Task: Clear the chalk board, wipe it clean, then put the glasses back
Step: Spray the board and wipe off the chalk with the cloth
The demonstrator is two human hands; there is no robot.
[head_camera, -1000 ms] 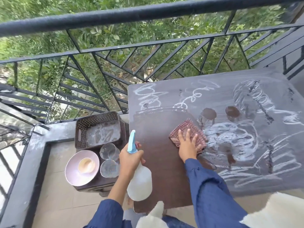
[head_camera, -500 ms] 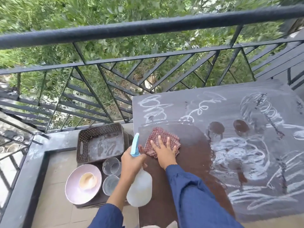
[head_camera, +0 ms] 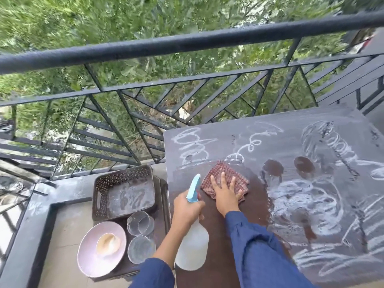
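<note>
The dark chalk board (head_camera: 270, 142) lies flat like a tabletop, covered in white scribbles on its right and far parts; its near left area is wiped dark and wet. My right hand (head_camera: 225, 194) presses flat, fingers spread, on a red checked cloth (head_camera: 232, 175) near the board's left side. My left hand (head_camera: 187, 208) grips a white spray bottle (head_camera: 192, 248) with a blue trigger head, held over the board's left edge. Two clear glasses (head_camera: 140, 223) (head_camera: 141, 249) stand on a low stand to the left of the board.
A brown perforated tray (head_camera: 122, 194) dusted with chalk and a pink bowl (head_camera: 101, 248) holding something beige share the stand with the glasses. A black metal railing (head_camera: 166, 44) borders the balcony ahead, a dark ledge (head_camera: 27, 225) runs on the left, greenery lies beyond.
My right hand swept the cloth leftward across the board, then slightly back right and further away. The left hand with the bottle stayed about where it was.
</note>
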